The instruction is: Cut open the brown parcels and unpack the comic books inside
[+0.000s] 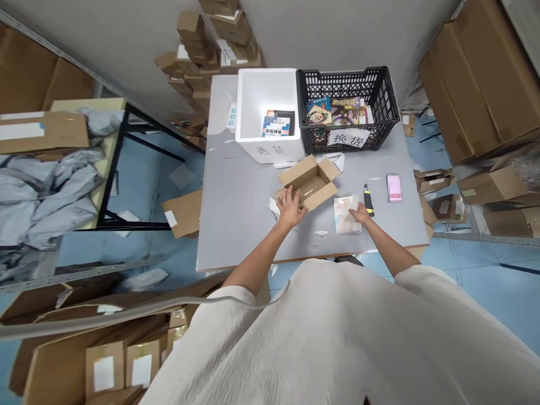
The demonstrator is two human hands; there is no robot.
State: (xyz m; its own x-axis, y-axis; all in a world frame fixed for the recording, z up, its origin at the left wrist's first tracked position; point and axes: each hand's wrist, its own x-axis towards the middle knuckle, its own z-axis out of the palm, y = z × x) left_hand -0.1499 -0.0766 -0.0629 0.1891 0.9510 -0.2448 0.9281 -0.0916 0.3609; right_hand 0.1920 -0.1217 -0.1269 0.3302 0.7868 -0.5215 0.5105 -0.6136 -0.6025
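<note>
An open cardboard box sits on the grey table with its flaps spread. My left hand grips its near left side, fingers over the edge and thumb apart. To the right lies a thin, pale-covered booklet, seemingly in clear plastic. My right hand pinches its right edge between thumb and fingers. Just beyond that hand rests a black and yellow utility knife. The box's inside shows brown cardboard; its near left corner is hidden by my left hand.
At the table's back stand a white foam box and a black plastic crate, both holding books. A phone with a pink screen lies on the right. Stacked cartons rise behind; grey parcels fill a shelf leftward.
</note>
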